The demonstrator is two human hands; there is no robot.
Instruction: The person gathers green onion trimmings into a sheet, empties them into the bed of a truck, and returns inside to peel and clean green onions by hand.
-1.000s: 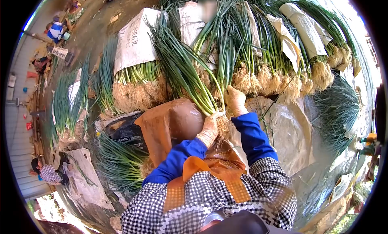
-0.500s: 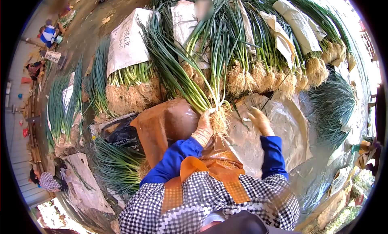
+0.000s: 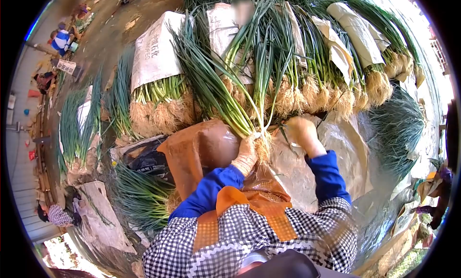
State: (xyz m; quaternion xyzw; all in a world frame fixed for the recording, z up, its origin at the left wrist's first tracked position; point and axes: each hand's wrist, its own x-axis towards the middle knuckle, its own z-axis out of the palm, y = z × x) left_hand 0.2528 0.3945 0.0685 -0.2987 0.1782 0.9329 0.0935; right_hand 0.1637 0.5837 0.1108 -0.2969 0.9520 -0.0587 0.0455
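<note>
Wrapped round the lower stems of a bunch of green onions (image 3: 230,112), my left hand (image 3: 247,153) rests near the brown apron (image 3: 204,146) over my lap. The long green leaves fan up and away, and the pale roots (image 3: 263,146) hang beside the hand. My right hand (image 3: 302,133) is to the right of the roots, apart from them, above a brown sheet (image 3: 293,172). Motion blurs its fingers, so whether they hold anything is unclear.
Bundled onions stand in a row ahead, some wrapped in white sacks (image 3: 156,52). More onions lie at the left (image 3: 141,194) and right (image 3: 398,129). A person (image 3: 60,215) sits at the lower left, another (image 3: 61,40) is at the upper left.
My right hand left the bunch, moved right and down, and is now slightly higher and closer to the roots than half a second ago. My left hand has kept its hold.
</note>
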